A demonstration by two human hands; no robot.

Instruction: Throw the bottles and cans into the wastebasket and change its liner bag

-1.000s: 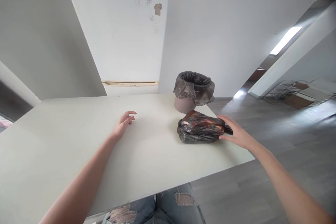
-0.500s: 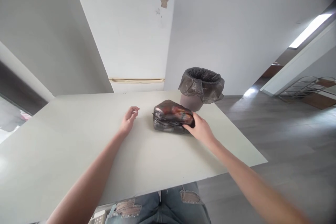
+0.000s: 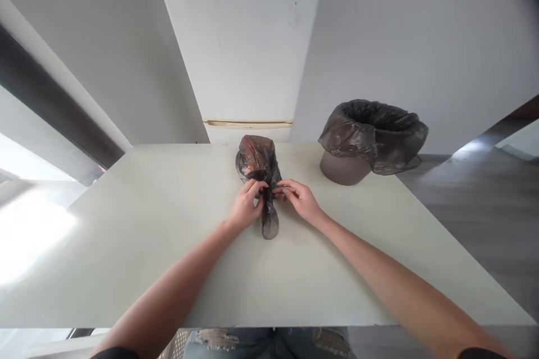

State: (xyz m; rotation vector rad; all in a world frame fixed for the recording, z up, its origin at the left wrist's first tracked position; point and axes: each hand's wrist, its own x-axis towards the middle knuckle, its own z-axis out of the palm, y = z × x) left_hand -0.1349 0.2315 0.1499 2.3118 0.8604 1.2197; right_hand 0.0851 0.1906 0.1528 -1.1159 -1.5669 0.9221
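Observation:
A dark, see-through plastic bag (image 3: 257, 154) lies on the white table (image 3: 177, 224), with reddish and shiny contents showing through it. Its gathered neck points toward me, and a loose tail hangs below my fingers. My left hand (image 3: 247, 202) pinches the neck from the left side. From the right, my right hand (image 3: 297, 197) has its fingers closed on the twisted plastic at the same spot. What exactly each fingertip grips is partly hidden by the folds.
A brown bin (image 3: 345, 169) stands at the table's right back, its dark bin liner (image 3: 370, 134) folded over the rim. Behind the table rises a white fridge (image 3: 248, 45) with a worn patch. Grey floor shows past the right table edge.
The bag has turned so its neck faces me. My left hand, earlier apart and empty, has come onto the neck; my right hand has moved from the bag's side to it. The view has shifted.

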